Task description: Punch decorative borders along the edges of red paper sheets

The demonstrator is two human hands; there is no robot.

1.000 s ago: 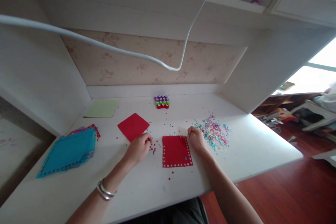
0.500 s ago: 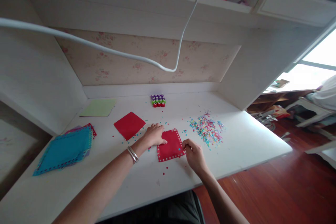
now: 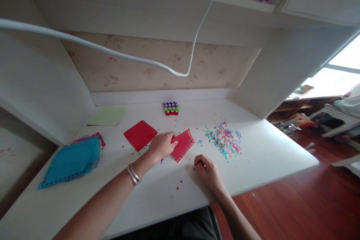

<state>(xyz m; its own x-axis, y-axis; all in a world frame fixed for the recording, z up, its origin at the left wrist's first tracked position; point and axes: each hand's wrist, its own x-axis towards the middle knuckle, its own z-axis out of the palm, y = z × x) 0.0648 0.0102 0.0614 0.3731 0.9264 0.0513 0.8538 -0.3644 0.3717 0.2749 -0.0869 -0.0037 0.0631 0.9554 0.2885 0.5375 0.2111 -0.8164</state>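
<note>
My left hand (image 3: pixel 163 145) pinches a red paper sheet (image 3: pixel 182 145) at its left side. Small holes run along the sheet's visible edges, and it lies turned at a slant over the white desk. To the right and nearer me, my right hand (image 3: pixel 207 170) is closed, fingers curled, apart from the sheet. What it may hold is hidden. Small red paper dots (image 3: pixel 179 185) lie on the desk just left of it. Another red sheet (image 3: pixel 140 135), with no holes that I can make out, lies to the left of my left hand.
A heap of coloured paper dots (image 3: pixel 225 138) spreads on the right. Blue punched sheets (image 3: pixel 71 161) are stacked at left, with a pale green sheet (image 3: pixel 107 115) behind. Small purple, green and red pieces (image 3: pixel 171 108) stand in rows at the back. A white cable (image 3: pixel 126 58) hangs in front.
My left hand has gone from lying flat on the red sheet to gripping its left side. The sheet has turned and shifted away from my right hand, which is now clear of its edge.
</note>
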